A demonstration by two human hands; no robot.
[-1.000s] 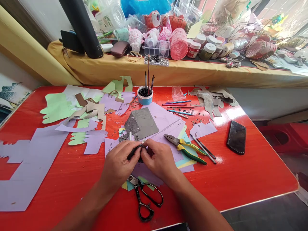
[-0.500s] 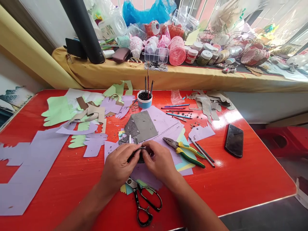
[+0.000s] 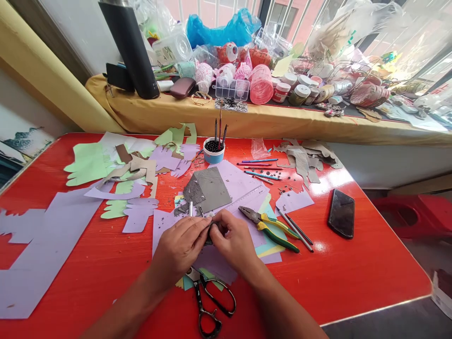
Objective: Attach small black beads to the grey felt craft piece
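Note:
Both hands meet over the purple paper at the middle of the red table. My left hand [image 3: 184,242] is closed, pinching a small dark piece [image 3: 211,231] that the fingers mostly cover. My right hand [image 3: 233,241] pinches the same piece from the other side, its fingers curled. What the piece is exactly cannot be made out. Just beyond the fingertips lie a grey square sheet [image 3: 213,188] and darker grey scraps [image 3: 193,192]. Black-handled scissors [image 3: 212,301] rest below the wrists, blades partly under the left hand. Pliers [image 3: 270,226] with green and yellow handles lie to the right.
A cup of black beads [image 3: 213,151] with upright sticks stands at the back. Pens [image 3: 259,165], grey scraps [image 3: 303,157] and a phone [image 3: 342,213] lie on the right. Cut green paper [image 3: 86,160] and purple paper [image 3: 67,230] spread leftward. Jars [image 3: 281,92] crowd the sill.
The view has tilted up slightly, so the scene sits a little lower. Both hands stay together on the dark piece, with the fingers shifted and now covering more of it.

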